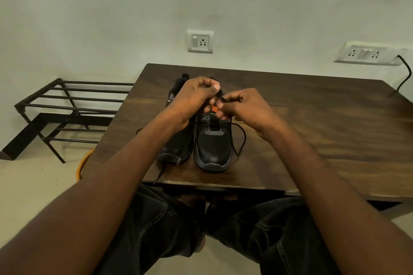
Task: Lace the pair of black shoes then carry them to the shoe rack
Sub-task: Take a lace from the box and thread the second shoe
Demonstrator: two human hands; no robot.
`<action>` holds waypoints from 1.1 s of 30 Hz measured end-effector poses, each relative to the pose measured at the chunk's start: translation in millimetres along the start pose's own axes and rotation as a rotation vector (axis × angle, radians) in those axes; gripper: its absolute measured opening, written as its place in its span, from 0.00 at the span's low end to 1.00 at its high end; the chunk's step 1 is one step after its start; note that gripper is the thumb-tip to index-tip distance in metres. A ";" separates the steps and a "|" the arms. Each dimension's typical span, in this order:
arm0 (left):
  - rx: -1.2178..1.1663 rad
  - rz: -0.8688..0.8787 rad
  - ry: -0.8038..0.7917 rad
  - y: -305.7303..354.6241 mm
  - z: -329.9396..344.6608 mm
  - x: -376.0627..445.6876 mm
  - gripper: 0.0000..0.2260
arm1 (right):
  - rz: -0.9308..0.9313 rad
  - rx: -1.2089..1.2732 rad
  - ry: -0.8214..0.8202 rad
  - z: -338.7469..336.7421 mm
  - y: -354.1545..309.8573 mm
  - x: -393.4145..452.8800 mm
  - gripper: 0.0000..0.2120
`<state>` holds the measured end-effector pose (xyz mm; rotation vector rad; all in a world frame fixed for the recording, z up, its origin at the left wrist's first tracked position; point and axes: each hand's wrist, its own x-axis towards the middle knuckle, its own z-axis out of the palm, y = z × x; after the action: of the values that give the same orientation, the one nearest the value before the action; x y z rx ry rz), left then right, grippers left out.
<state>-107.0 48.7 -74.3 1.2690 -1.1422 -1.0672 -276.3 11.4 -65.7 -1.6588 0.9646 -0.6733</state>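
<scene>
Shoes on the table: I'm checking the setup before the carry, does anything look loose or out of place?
A loose lace from the left shoe trails over the table's front edge. The right shoe's lace loops loose on the tabletop while both hands pinch it. Nothing looks damaged.

black shoes point(213, 147) side by side, toes nearest, black shoe rack point(67, 105) left
</scene>
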 end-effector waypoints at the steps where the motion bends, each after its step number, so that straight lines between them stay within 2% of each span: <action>1: 0.009 -0.002 0.006 -0.2 -1.8 0.1 0.11 | 0.017 -0.028 0.101 -1.7 4.8 5.0 0.04; 2: 0.018 -0.006 0.017 -0.4 -3.7 -0.4 0.11 | 0.055 -0.106 0.225 -6.0 10.7 9.6 0.04; 4: 0.060 -0.019 0.070 -1.7 -9.4 0.0 0.10 | 0.150 -0.419 0.428 -18.6 18.6 14.2 0.05; 6: 0.110 -0.032 0.143 -5.2 -15.1 3.2 0.07 | 0.168 -0.741 0.466 -26.1 20.1 10.9 0.11; 7: 0.128 -0.038 0.172 -7.4 -17.1 5.0 0.06 | 0.124 -0.786 0.427 -25.4 19.4 9.1 0.18; 9: 0.139 -0.049 0.189 -9.6 -17.8 6.8 0.06 | -0.014 -0.670 0.284 -18.6 17.0 8.9 0.30; 13: 0.087 -0.031 0.134 -6.3 -7.4 1.7 0.10 | -0.186 -0.363 0.037 4.5 9.6 9.7 0.25; 15: 0.068 -0.027 0.129 -5.3 -4.6 0.4 0.11 | -0.193 -0.306 0.070 7.6 9.8 11.2 0.15; 16: 0.074 -0.029 0.136 -5.2 -4.3 0.4 0.10 | -0.190 -0.335 0.150 6.5 12.2 12.1 0.10; 18: 0.099 -0.035 0.155 -4.0 -8.0 0.6 0.09 | -0.121 -0.455 0.346 0.3 20.3 18.0 0.06; 20: 0.105 -0.037 0.180 -3.9 -12.1 0.4 0.07 | 0.007 -0.580 0.436 -8.2 27.3 21.4 0.04; 21: 0.102 -0.030 0.190 -4.3 -13.7 0.4 0.07 | 0.050 -0.646 0.417 -10.9 28.6 21.2 0.04; 23: 0.104 -0.007 0.192 -5.9 -12.8 0.6 0.05 | 0.055 -0.713 0.306 -11.9 29.6 19.1 0.10; 27: 0.168 0.014 0.140 -7.5 -9.5 1.0 0.04 | -0.068 -0.511 0.182 1.3 18.6 15.0 0.22; 29: 0.206 0.014 0.089 -6.5 -8.6 0.6 0.05 | -0.139 -0.506 0.146 6.5 18.8 17.1 0.27; 30: 0.217 0.017 0.067 -6.5 -9.0 0.3 0.05 | -0.171 -0.493 0.125 7.7 19.3 19.1 0.25; 33: 0.228 0.034 0.045 -8.0 -12.8 0.8 0.05 | -0.167 -0.299 0.081 7.1 20.9 21.1 0.08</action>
<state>-94.0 49.4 -82.0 1.4377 -1.2742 -0.8975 -265.1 -5.6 -88.5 -2.0049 1.0300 -0.7396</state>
